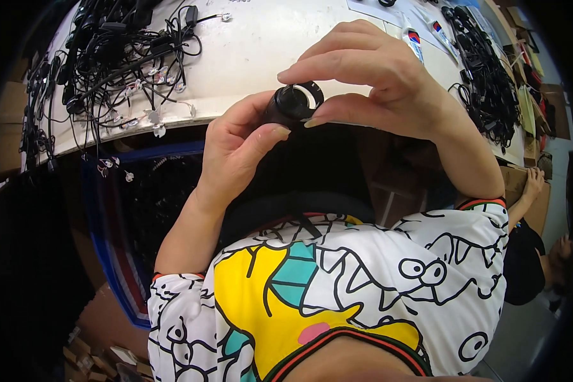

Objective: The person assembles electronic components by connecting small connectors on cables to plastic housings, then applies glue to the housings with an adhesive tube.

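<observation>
Near the table's front edge, my left hand [239, 146] is closed around a short black cylinder [291, 104], its round end facing up. My right hand [382, 83] pinches a thin black ring [316, 95] between thumb and fingers. The ring stands tilted right beside the cylinder's end, with the pale table showing through it. Whether ring and cylinder touch, I cannot tell. Part of the cylinder is hidden by my left fingers.
Tangled black cables [140, 48] with small white connectors lie at the left, some hanging over the edge. More bundled black cables [490, 89] lie at the right beside white tubes [412, 41]. Below the table's left side is a blue-rimmed container [108, 242]. Another person's hand [533, 183] rests on a cardboard box at the right.
</observation>
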Tool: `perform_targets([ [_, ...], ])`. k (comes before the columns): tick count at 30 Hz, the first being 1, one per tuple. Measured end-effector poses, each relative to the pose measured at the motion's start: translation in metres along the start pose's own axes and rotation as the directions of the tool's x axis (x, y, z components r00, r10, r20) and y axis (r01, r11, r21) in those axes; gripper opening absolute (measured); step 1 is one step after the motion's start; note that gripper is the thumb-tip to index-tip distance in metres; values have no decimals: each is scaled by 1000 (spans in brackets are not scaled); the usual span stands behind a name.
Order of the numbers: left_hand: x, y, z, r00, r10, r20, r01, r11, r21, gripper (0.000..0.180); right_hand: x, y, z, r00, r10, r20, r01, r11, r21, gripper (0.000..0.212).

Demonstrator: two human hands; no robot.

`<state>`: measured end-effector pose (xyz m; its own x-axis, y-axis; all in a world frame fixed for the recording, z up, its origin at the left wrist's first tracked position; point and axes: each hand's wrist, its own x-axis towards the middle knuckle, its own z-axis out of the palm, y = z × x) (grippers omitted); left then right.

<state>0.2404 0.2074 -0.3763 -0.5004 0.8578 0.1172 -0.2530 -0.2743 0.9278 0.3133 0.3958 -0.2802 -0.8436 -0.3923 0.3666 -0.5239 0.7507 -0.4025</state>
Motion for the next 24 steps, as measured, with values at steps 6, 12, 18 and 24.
perform_targets([
  [6, -7, 2, 2, 999, -26, 32, 27, 999, -22, 29, -5, -4, 10, 999, -39, -21, 39, 999, -13, 35],
  [12, -14, -5, 4, 992, -85, 90, 72, 988, 137, 23, -8, -21, 9, 988, 119, 99, -114, 992, -47, 27],
  [18, -13, 0, 7, 995, -42, 88, 23, 977, 214, 22, -10, -27, 14, 967, 252, 29, -251, 967, -41, 23],
  [24, -12, -6, 6, 993, 14, 114, -34, 984, 177, 23, -5, -22, 7, 951, 264, 158, -295, 930, 221, 23],
])
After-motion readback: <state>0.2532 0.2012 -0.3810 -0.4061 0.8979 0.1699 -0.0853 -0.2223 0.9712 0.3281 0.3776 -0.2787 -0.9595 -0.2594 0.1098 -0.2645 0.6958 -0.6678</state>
